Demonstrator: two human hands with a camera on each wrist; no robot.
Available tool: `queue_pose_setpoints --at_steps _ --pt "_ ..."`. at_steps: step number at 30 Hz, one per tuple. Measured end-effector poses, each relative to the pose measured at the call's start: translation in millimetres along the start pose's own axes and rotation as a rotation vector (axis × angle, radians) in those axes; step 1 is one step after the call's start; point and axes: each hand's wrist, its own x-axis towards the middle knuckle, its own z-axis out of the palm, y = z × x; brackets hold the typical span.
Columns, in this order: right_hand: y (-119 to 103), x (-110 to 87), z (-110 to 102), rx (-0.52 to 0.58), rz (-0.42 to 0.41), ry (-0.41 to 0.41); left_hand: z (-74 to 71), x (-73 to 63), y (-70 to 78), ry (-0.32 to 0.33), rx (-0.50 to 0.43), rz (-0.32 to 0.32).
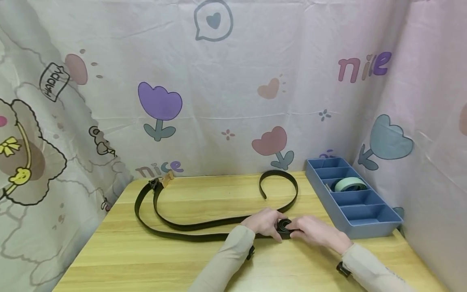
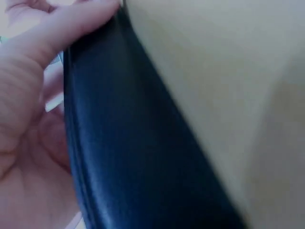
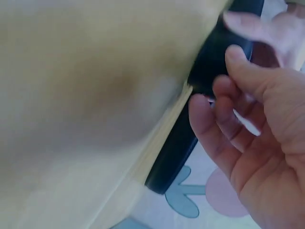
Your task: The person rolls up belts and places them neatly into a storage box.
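Observation:
A long black belt lies on the wooden table, its rolled-up part (image 1: pixel 283 224) standing on edge between my two hands. My left hand (image 1: pixel 263 223) grips the roll from its left side; in the left wrist view the thumb lies over the dark strap (image 2: pixel 124 133), with fingers behind it. From the right, my right hand (image 1: pixel 315 231) pinches the roll between thumb and fingers, close to the left fingertips. Two black strands run left from the hands to a metal buckle (image 1: pixel 155 183) with a gold-coloured piece (image 1: pixel 168 178). A loose black strap end (image 1: pixel 279 172) curls behind the hands.
At the right edge of the table (image 1: pixel 109 259) stands a blue divided box (image 1: pixel 328 207). One compartment holds a rolled pale green belt (image 1: pixel 350 183). A printed curtain (image 1: pixel 226 93) hangs behind the table and along both sides.

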Motion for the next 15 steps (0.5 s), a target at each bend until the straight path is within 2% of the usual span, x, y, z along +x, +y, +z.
queue_pose_setpoints --at_steps 2,4,9,12,15 --pt "2.3 0.8 -2.3 0.019 -0.021 -0.018 -0.2 0.6 -0.8 -0.019 -0.020 0.008" --pt "1.1 1.6 -3.7 0.017 -0.005 -0.030 -0.4 1.6 0.2 -0.010 -0.014 -0.003" --pt "-11.8 5.9 -1.6 -0.087 0.068 0.003 1.4 2.7 6.2 0.082 0.032 -0.034" --pt "-17.5 9.5 0.1 -0.114 0.091 0.038 4.0 2.0 8.3 0.113 0.074 -0.042" --pt "-16.0 9.9 -0.2 -0.075 0.094 0.028 5.6 -0.3 7.5 0.073 0.088 -0.052"
